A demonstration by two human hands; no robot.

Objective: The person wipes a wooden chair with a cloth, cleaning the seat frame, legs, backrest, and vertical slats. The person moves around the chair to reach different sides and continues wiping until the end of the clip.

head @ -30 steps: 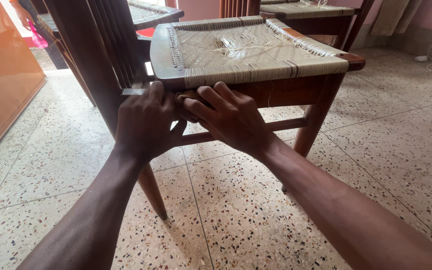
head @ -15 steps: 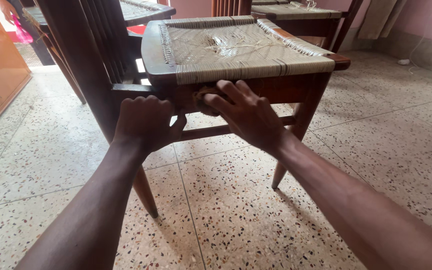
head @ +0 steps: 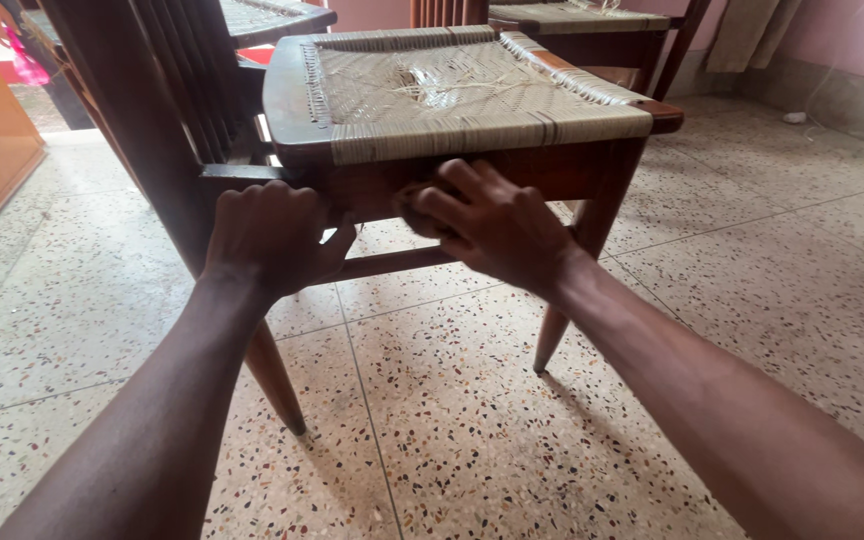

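Fingers of the right hand [head: 497, 225] press a brown pad [head: 414, 203] against the chair [head: 572, 170], left hand [head: 267, 235] clenched beside.

- Bright, soft daylight entering from the upper left of the frame, overexposed there.
- Faint shadows under the chair legs [head: 274, 378] on the terrazzo floor [head: 472, 430].
- Motion blur on the right hand [head: 497, 225].
- Wide-angle stretching along the bottom edge.

Both hands, left hand [head: 270, 235] and right hand [head: 500, 225], press the chair [head: 472, 95] rail.
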